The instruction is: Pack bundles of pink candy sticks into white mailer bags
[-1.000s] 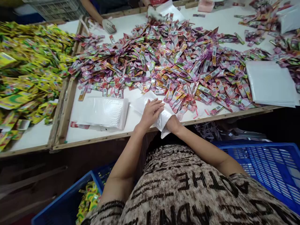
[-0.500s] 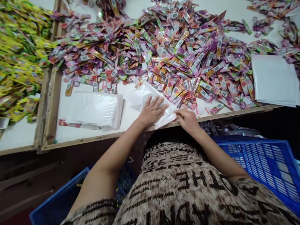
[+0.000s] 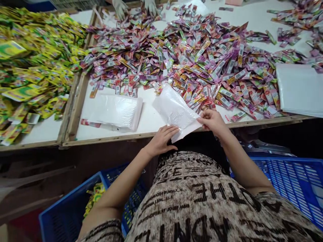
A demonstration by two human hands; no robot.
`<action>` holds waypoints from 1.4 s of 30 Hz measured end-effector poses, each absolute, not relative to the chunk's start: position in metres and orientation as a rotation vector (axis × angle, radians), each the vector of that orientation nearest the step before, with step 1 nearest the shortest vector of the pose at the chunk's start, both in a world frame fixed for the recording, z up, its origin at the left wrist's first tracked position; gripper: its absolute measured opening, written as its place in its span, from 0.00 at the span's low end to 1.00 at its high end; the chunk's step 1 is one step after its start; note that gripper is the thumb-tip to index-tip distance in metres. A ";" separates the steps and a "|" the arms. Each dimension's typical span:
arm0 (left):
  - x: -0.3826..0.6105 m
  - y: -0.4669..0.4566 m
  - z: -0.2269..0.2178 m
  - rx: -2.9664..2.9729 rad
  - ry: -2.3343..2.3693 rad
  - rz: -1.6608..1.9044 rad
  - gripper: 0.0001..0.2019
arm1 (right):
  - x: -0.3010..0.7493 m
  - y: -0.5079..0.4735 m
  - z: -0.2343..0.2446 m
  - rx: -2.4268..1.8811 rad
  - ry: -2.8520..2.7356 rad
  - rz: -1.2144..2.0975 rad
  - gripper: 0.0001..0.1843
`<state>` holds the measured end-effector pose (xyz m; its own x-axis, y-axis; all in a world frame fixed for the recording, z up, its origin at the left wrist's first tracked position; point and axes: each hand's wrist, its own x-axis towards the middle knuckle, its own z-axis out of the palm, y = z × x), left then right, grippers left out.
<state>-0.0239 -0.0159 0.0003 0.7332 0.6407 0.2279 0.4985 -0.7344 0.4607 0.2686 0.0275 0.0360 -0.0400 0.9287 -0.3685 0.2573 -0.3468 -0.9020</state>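
Observation:
A clear plastic bag (image 3: pixel 174 111) lies at the front edge of the white table (image 3: pixel 151 122), its near end hanging over the wooden rim. My left hand (image 3: pixel 161 139) pinches the bag's near corner from below. My right hand (image 3: pixel 213 121) grips the bag's right edge with closed fingers. Just beyond the bag spreads a big heap of pink and purple sachets (image 3: pixel 191 57). A stack of clear bags (image 3: pixel 114 114) rests to the left of my hands.
A second table on the left carries yellow-green packets (image 3: pixel 32 67). Another stack of white bags (image 3: pixel 300 89) lies at the right. Blue crates sit below, at left (image 3: pixel 68 208) and right (image 3: pixel 292 185). Another person's gloved hands (image 3: pixel 121 8) reach in at the far edge.
My left hand has slid off the top of the bag to its near corner. My right hand has taken the bag's right edge, and the bag is pulled nearer the table rim.

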 end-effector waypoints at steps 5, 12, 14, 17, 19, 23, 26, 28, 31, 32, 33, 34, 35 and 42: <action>-0.008 -0.032 -0.039 2.478 1.027 1.040 0.13 | 0.282 -0.020 0.032 -1.884 -1.654 0.768 0.07; 0.005 -0.048 -0.042 2.195 1.164 1.430 0.09 | 0.207 -0.027 0.034 -1.042 -2.243 0.704 0.07; 0.006 -0.051 -0.040 2.104 1.245 1.387 0.10 | 0.189 -0.022 0.021 -0.915 -2.270 0.914 0.06; 0.007 -0.052 -0.042 2.017 1.338 1.346 0.13 | 0.177 -0.017 0.003 -0.949 -2.109 1.113 0.08; 0.007 -0.051 -0.043 2.095 1.336 1.343 0.14 | 0.180 -0.018 0.003 -0.966 -1.929 1.217 0.08; 0.006 -0.046 -0.041 2.395 1.217 1.260 0.11 | 0.229 -0.035 0.025 -0.911 -1.576 1.357 0.08; 0.004 -0.043 -0.038 2.444 1.173 1.252 0.10 | 0.308 -0.068 0.023 -1.050 -1.211 1.313 0.07; 0.003 -0.041 -0.036 2.468 1.195 1.267 0.09 | 0.365 -0.092 0.001 -1.343 -1.000 1.083 0.11; 0.002 -0.034 -0.035 2.569 1.158 1.220 0.14 | 0.426 -0.113 -0.038 -1.901 -1.046 0.799 0.13; 0.002 -0.031 -0.034 2.604 1.104 1.171 0.16 | 0.434 -0.113 -0.045 -2.032 -1.102 0.759 0.13; 0.001 -0.028 -0.033 2.627 1.037 1.116 0.16 | 0.435 -0.108 -0.047 -2.101 -1.157 0.733 0.13; 0.001 -0.025 -0.032 2.637 0.970 1.066 0.16 | 0.429 -0.099 -0.044 -2.097 -1.208 0.706 0.11; 0.000 -0.022 -0.031 2.632 0.915 1.034 0.16 | 0.415 -0.085 -0.037 -2.029 -1.252 0.679 0.10; -0.001 -0.025 -0.023 2.369 1.092 1.092 0.09 | 0.265 0.060 0.030 -1.037 -1.546 1.808 0.37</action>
<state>-0.0008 -0.0250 -0.0230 0.4182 0.7505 0.5118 0.5124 -0.6601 0.5493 0.2651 0.0599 0.0297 -0.5581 0.8037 -0.2066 0.0794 -0.1961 -0.9774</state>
